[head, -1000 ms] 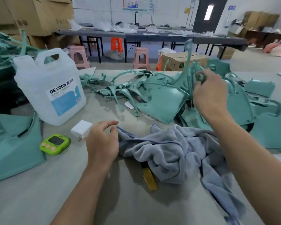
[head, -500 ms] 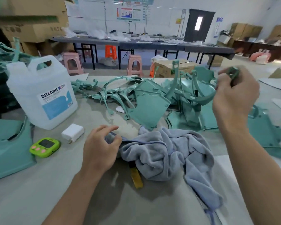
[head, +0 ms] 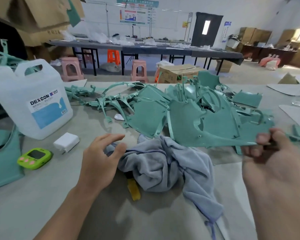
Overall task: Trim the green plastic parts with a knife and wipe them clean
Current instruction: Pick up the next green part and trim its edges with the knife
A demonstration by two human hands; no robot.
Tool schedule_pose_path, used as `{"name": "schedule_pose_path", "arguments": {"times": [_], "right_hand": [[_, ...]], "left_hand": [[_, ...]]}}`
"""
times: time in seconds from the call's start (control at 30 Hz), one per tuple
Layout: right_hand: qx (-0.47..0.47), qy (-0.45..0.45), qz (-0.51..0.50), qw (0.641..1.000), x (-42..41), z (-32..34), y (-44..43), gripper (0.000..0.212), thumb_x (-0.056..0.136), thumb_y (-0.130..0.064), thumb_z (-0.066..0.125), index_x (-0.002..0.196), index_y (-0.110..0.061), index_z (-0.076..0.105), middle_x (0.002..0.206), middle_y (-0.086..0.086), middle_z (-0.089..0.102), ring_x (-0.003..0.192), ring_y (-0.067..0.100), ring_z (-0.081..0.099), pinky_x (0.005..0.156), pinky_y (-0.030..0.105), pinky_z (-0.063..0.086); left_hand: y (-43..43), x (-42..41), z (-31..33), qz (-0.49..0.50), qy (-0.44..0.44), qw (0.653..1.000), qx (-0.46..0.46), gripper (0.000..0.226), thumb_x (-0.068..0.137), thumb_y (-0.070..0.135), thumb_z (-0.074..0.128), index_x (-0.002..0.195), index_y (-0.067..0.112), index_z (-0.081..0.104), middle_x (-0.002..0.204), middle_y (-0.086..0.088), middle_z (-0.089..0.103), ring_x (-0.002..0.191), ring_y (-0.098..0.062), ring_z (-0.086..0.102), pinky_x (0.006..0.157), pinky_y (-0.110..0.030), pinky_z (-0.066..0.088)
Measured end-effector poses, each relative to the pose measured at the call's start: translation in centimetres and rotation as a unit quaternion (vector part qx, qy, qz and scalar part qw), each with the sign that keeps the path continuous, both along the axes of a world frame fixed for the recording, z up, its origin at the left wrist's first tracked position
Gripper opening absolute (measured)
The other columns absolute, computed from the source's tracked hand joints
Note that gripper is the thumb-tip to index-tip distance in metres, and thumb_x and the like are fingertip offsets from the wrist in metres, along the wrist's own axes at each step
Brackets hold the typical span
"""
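My right hand (head: 274,158) pinches the near corner of a large flat green plastic panel (head: 206,125) and holds it lifted over the table, above a crumpled grey cloth (head: 164,163). My left hand (head: 100,160) hovers at the cloth's left edge, fingers spread and loosely bent, holding nothing. A yellow knife handle (head: 134,188) pokes out from under the cloth; its blade is hidden. A heap of green plastic parts (head: 128,101) lies behind on the table.
A white DEXCON jug (head: 29,99) stands at the left, with a white block (head: 66,142) and a green timer (head: 34,158) in front of it. Another green panel (head: 2,158) lies at the far left edge. Stools and long tables stand behind.
My right hand has pulled a green panel out of the heap and brought it down toward me. My left hand has opened its fingers over the cloth's edge.
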State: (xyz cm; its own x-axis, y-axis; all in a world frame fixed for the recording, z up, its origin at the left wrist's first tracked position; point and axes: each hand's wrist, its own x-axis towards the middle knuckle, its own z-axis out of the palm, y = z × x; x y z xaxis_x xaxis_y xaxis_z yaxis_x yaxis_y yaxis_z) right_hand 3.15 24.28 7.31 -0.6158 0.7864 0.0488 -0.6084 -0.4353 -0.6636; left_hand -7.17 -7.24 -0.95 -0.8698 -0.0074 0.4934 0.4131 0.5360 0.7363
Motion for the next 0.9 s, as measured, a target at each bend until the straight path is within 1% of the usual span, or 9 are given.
{"name": "schedule_pose_path", "arguments": {"times": [0.13, 0.33, 0.43, 0.5, 0.57, 0.63, 0.7, 0.8, 0.9], "right_hand": [[-0.042, 0.026, 0.022, 0.999, 0.3, -0.4, 0.1, 0.014, 0.092, -0.009, 0.055, 0.088, -0.022, 0.053, 0.065, -0.004, 0.047, 0.057, 0.012, 0.034, 0.054, 0.024, 0.026], [-0.093, 0.074, 0.108, 0.987, -0.9, 0.3, -0.8, 0.016, 0.09, -0.006, 0.054, 0.082, -0.019, 0.049, 0.06, -0.004, 0.048, 0.045, 0.013, 0.028, 0.05, 0.024, 0.031], [-0.117, 0.013, 0.203, 0.972, -3.0, -0.4, -2.9, 0.023, 0.098, -0.004, 0.048, 0.08, -0.018, 0.045, 0.057, -0.004, 0.047, 0.041, 0.01, 0.026, 0.051, 0.024, 0.032], [-0.122, -0.04, 0.266, 0.955, -4.6, -1.4, -4.9, 0.027, 0.102, -0.006, 0.046, 0.077, -0.015, 0.045, 0.056, -0.002, 0.044, 0.04, 0.01, 0.025, 0.052, 0.023, 0.031], [-0.108, -0.099, 0.3, 0.943, -6.4, -2.7, -6.7, 0.028, 0.104, -0.008, 0.048, 0.076, -0.012, 0.048, 0.055, 0.001, 0.048, 0.039, 0.011, 0.028, 0.057, 0.025, 0.034], [-0.061, -0.161, 0.304, 0.937, -7.7, -4.0, -8.0, 0.024, 0.104, -0.01, 0.053, 0.08, -0.01, 0.055, 0.055, 0.002, 0.054, 0.04, 0.011, 0.036, 0.058, 0.026, 0.038], [0.001, -0.21, 0.316, 0.925, -8.4, -5.0, -8.7, 0.019, 0.104, -0.017, 0.057, 0.089, -0.006, 0.063, 0.062, 0.005, 0.063, 0.045, 0.012, 0.049, 0.047, 0.022, 0.042], [0.119, -0.256, 0.35, 0.893, -8.2, -5.7, -9.0, 0.038, 0.105, -0.034, 0.054, 0.093, -0.002, 0.07, 0.079, 0.013, 0.073, 0.053, 0.016, 0.061, 0.048, 0.024, 0.047], [0.415, -0.225, 0.24, 0.848, -6.5, -5.7, -9.1, 0.031, 0.095, -0.033, 0.066, 0.071, -0.015, 0.069, 0.067, 0.004, 0.067, 0.052, 0.012, 0.056, 0.051, 0.027, 0.045]], "left_hand": [[0.3, 0.2, 0.0, -0.024, -0.014, 1.0, -0.011, 0.042, 0.084, 0.063, 0.051, 0.116, 0.044, 0.07, 0.117, 0.025, 0.065, 0.112, 0.014, 0.053, 0.091, -0.011, 0.038], [0.5, 0.1, -0.3, -0.076, -0.038, 0.993, 0.077, 0.049, 0.086, 0.069, 0.051, 0.124, 0.043, 0.068, 0.121, 0.022, 0.068, 0.117, 0.005, 0.058, 0.098, -0.03, 0.047], [1.1, 0.3, 0.6, -0.166, -0.094, 0.936, 0.295, 0.053, 0.084, 0.071, 0.056, 0.119, 0.034, 0.072, 0.121, 0.007, 0.072, 0.112, -0.017, 0.065, 0.092, -0.038, 0.052], [1.4, 0.5, 1.6, -0.173, -0.12, 0.87, 0.445, 0.038, 0.085, 0.057, 0.057, 0.097, 0.028, 0.079, 0.104, 0.004, 0.076, 0.094, -0.02, 0.068, 0.077, -0.031, 0.058], [1.3, 0.2, 2.2, -0.155, -0.14, 0.819, 0.535, 0.039, 0.097, 0.047, 0.049, 0.099, 0.024, 0.08, 0.106, 0.0, 0.076, 0.097, -0.02, 0.072, 0.076, -0.029, 0.06], [0.6, -0.3, 2.3, -0.089, -0.186, 0.81, 0.549, 0.037, 0.104, 0.04, 0.047, 0.114, 0.016, 0.074, 0.117, -0.004, 0.075, 0.103, -0.019, 0.073, 0.078, -0.033, 0.061], [-0.5, -1.0, 2.3, -0.022, -0.254, 0.799, 0.544, 0.024, 0.101, 0.032, 0.057, 0.111, 0.014, 0.07, 0.108, -0.004, 0.078, 0.092, -0.018, 0.076, 0.066, -0.03, 0.061], [-2.0, -2.1, 2.7, 0.0, -0.26, 0.766, 0.588, 0.015, 0.101, 0.026, 0.059, 0.109, 0.016, 0.067, 0.094, 0.0, 0.079, 0.082, -0.014, 0.077, 0.055, -0.027, 0.059], [-3.7, -2.8, 3.2, 0.032, -0.2, 0.759, 0.619, 0.013, 0.101, 0.027, 0.059, 0.105, 0.018, 0.067, 0.09, 0.008, 0.079, 0.086, -0.007, 0.075, 0.059, -0.023, 0.059]]}}
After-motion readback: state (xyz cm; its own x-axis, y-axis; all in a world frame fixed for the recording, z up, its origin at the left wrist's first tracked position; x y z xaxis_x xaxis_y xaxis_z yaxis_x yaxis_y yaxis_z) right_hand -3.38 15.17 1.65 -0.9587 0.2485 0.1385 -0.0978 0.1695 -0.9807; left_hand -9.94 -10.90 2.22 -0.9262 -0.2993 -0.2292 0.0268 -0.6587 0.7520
